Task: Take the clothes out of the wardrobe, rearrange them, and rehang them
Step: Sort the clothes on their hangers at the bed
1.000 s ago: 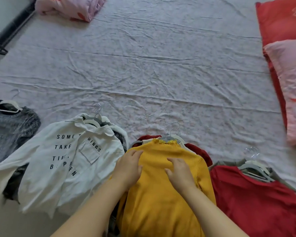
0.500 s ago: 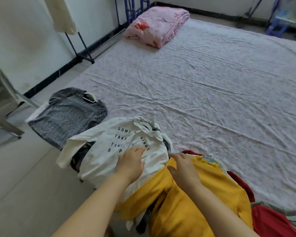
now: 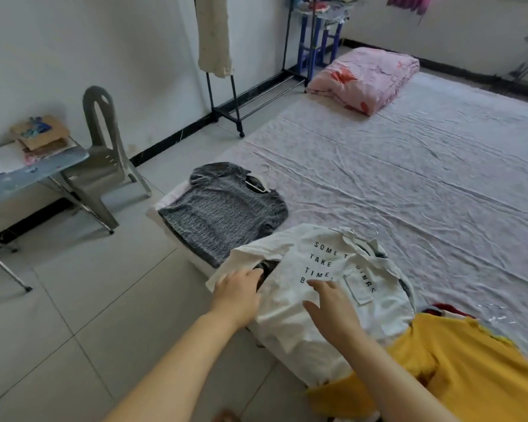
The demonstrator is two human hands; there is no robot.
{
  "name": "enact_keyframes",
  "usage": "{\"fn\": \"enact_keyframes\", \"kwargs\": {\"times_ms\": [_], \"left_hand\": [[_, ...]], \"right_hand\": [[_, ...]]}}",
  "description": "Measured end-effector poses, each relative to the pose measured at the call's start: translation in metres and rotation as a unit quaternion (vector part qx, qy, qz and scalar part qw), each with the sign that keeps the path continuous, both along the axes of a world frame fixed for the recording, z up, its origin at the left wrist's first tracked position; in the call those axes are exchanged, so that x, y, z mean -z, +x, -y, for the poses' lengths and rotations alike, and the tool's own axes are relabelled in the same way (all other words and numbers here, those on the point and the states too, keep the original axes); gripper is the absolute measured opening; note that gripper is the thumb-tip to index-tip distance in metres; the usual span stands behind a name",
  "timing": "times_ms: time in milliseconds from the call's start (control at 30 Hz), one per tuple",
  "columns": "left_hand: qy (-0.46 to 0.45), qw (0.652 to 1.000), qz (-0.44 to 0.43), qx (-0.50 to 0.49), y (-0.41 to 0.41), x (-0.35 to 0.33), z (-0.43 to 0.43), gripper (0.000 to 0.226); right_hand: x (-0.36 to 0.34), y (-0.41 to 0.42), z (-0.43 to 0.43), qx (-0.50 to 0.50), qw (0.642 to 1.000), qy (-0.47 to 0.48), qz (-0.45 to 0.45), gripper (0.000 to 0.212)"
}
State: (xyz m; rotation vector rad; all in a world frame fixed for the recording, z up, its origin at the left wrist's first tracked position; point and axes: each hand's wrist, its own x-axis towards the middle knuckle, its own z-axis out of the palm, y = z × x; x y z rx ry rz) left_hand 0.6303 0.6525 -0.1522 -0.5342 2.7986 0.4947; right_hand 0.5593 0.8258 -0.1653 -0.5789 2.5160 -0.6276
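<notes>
Left hand (image 3: 238, 295) sits back-up on the near sleeve of the white printed shirt (image 3: 384, 312), fingertips at the sleeve edge where a dark garment (image 3: 269, 268) shows through the gap. Can't tell if it pinches the fabric or just rests on it. Right hand (image 3: 333, 309) lies flat on the shirt front, fingers spread and thumb out, covering the end of the lowest print line.

Shirt lies centre-low in the frame on the near edge of the bed sheet (image 3: 409, 178), with its hanger hook (image 3: 371, 226) just visible at the collar. Yellow sweater (image 3: 470, 370) at lower right overlaps the shirt's hem side. A red garment (image 3: 445, 307) peeks out behind it.

Grey knit top (image 3: 223, 214) lies on a white hanger (image 3: 258, 184) up-left of the shirt, at the sheet's corner; the shirt's far sleeve touches it.

Surroundings:
- folded pink quilt (image 3: 366, 76) upper right, far end of the sheet
- black clothes rack (image 3: 226, 111) against the wall, top centre, with a cream garment (image 3: 214, 35) hanging from it
- blue stool (image 3: 317, 41) behind the rack
- grey plastic chair (image 3: 101, 147) and folding table (image 3: 28, 175) at left, on the tiled floor (image 3: 73, 300)
- cardboard (image 3: 40, 132) on the table
</notes>
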Motion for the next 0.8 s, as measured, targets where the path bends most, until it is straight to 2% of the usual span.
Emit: {"fn": "enact_keyframes", "kwargs": {"times_ms": [167, 433, 800], "left_hand": [[0.003, 1.000, 0.004, -0.016, 0.031, -0.003, 0.078, 0.044], [0.052, 0.997, -0.036, -0.054, 0.023, -0.005, 0.166, 0.051], [0.033, 0.998, 0.026, -0.037, -0.087, 0.001, 0.318, 0.051]], "right_hand": [[-0.005, 0.025, 0.074, -0.028, 0.999, 0.031, -0.001, 0.048], [-0.003, 0.002, 0.179, -0.069, 0.996, 0.046, -0.022, 0.047], [0.035, -0.090, 0.345, -0.069, 0.996, 0.043, 0.029, 0.049]]}}
